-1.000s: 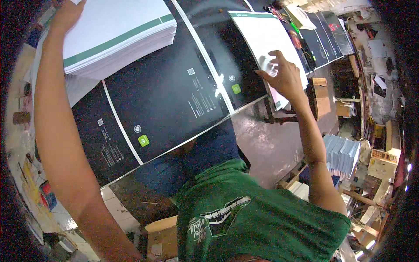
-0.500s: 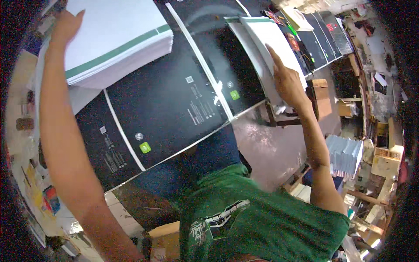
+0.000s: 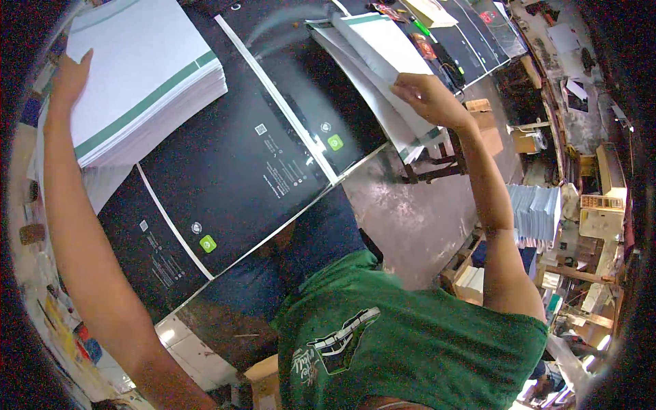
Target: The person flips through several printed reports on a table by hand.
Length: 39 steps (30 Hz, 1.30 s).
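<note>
On the left lies a thick stack of white printed sheets (image 3: 137, 68) with a green band along its near edge. My left hand (image 3: 70, 78) rests at the stack's left side, thumb spread away from the fingers. Across the table to the right, a thinner set of white sheets (image 3: 396, 41) with green edging overhangs the front edge. My right hand (image 3: 430, 99) is closed, its fingertips pinching a sheet of paper (image 3: 365, 58) there. That sheet curves up from the one beneath.
The black table (image 3: 232, 164) has white strips across it. Small packets (image 3: 422, 46), a green marker (image 3: 419, 26) and a cream pad (image 3: 434, 12) lie at the far right. A bundled paper stack (image 3: 534, 215) and cardboard boxes (image 3: 484, 126) stand beyond the right arm.
My right hand went from a pointing finger on the sheets to a pinch, and the paper under it now bends upward. The view has shifted; my left hand stays by the thick stack.
</note>
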### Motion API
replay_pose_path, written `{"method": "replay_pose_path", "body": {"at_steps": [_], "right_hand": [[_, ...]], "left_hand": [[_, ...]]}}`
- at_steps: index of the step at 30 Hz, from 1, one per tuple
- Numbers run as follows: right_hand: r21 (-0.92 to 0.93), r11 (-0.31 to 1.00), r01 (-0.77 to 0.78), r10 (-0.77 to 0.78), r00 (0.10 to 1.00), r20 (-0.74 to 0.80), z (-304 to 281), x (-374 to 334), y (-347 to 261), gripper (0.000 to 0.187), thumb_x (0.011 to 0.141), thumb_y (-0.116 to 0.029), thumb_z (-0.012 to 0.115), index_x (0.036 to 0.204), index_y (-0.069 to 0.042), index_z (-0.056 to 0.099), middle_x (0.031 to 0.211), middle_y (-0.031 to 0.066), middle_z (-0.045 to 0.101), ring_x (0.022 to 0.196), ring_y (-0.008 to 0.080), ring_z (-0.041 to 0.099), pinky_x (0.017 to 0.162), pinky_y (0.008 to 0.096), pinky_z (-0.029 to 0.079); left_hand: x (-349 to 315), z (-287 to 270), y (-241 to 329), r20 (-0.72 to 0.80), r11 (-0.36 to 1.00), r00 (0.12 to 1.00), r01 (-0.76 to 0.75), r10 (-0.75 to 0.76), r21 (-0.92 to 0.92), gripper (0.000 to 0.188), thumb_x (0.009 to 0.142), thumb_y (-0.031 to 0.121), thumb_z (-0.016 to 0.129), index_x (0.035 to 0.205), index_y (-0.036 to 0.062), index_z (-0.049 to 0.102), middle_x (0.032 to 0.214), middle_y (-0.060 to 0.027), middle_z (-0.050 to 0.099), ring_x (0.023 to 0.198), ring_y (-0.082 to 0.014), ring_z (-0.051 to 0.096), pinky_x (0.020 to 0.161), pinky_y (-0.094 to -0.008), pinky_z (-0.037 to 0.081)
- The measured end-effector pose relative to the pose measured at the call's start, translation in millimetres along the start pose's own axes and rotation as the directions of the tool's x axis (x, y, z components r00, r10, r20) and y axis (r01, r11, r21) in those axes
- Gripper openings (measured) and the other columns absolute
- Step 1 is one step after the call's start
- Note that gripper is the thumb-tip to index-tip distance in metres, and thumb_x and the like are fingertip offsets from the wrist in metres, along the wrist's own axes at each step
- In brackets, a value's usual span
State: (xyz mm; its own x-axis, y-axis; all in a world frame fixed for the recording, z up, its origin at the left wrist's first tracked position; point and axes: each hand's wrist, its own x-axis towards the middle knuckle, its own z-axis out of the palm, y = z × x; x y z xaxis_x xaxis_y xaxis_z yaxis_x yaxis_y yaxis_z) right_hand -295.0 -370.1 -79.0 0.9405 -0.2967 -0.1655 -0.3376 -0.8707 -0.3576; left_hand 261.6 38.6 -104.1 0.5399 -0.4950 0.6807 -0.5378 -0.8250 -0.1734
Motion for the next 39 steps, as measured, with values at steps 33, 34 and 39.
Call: {"method": "replay_pose_path", "body": {"at_steps": [33, 34, 39], "right_hand": [[-0.111, 0.983, 0.146, -0.163, 0.972, -0.170, 18, -13, -5, 0.033, 0.093, -0.012, 0.056, 0.126, -0.008, 0.061, 0.099, 0.0225, 0.068, 0.093, 0.0407, 0.066, 0.084, 0.0475, 0.050], [-0.135, 0.977, 0.164, -0.183, 0.974, -0.136, 20, -18, 5, 0.031, 0.094, -0.013, 0.056, 0.124, -0.008, 0.063, 0.100, 0.0217, 0.069, 0.094, 0.0398, 0.066, 0.086, 0.0460, 0.050], [-0.177, 0.984, -0.033, 0.014, 0.994, -0.107, 10, -7, -38, 0.061, 0.063, -0.049, 0.086, 0.102, -0.004, 0.070, 0.098, 0.0168, 0.071, 0.096, 0.0367, 0.067, 0.087, 0.0413, 0.051]], "left_hand": [[-4, -16, 11, 0.269, 0.991, 0.956, 0.130, -0.120, -0.020, 0.091, 0.089, 0.063, 0.051, 0.135, -0.0142, 0.036, 0.130, -0.0405, 0.048, 0.121, -0.0516, 0.050, 0.105, -0.0484, 0.040], [-1, -23, 31, 0.315, 0.981, 0.942, 0.159, -0.118, -0.110, 0.091, 0.089, 0.063, 0.051, 0.136, -0.0136, 0.035, 0.131, -0.0403, 0.048, 0.122, -0.0510, 0.049, 0.105, -0.0481, 0.040], [2, -13, -4, 0.144, 0.997, 0.988, 0.066, -0.061, -0.033, 0.090, 0.089, 0.062, 0.052, 0.136, -0.0130, 0.037, 0.129, -0.0394, 0.050, 0.121, -0.0482, 0.052, 0.104, -0.0496, 0.040]]}}
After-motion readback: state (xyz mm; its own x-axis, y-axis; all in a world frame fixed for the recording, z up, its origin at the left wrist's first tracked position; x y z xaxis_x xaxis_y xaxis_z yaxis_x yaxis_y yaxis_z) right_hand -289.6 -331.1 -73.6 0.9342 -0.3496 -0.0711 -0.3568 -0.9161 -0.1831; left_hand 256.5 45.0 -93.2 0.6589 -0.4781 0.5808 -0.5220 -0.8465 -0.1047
